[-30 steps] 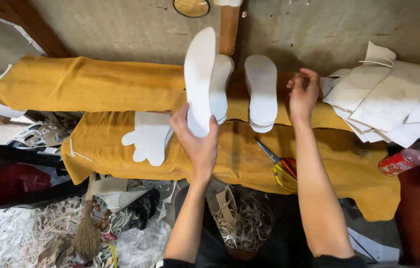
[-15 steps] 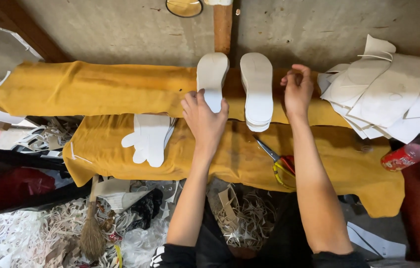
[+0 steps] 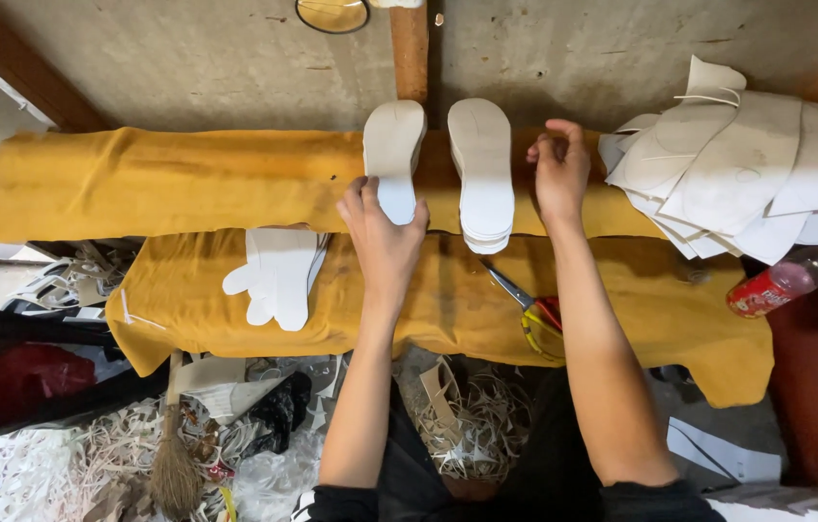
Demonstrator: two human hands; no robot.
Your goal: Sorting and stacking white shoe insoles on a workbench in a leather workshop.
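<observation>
L hand [image 3: 385, 237] flat on near end of white insole [image 3: 394, 159], fingers spread, pressing it on mustard leather [image 3: 186, 179] over counter. R hand [image 3: 560, 174] loosely curled, empty, beside insole stack [image 3: 482, 169]. Scissors [image 3: 530, 307] near R forearm.

We see scissors [image 3: 530, 311] with red and yellow handles on the mustard-yellow cloth [image 3: 186, 184], a heap of white cut sheets [image 3: 747, 164] at the right, a red bottle [image 3: 776, 285], and a small broom [image 3: 175, 454] among scraps below.
</observation>
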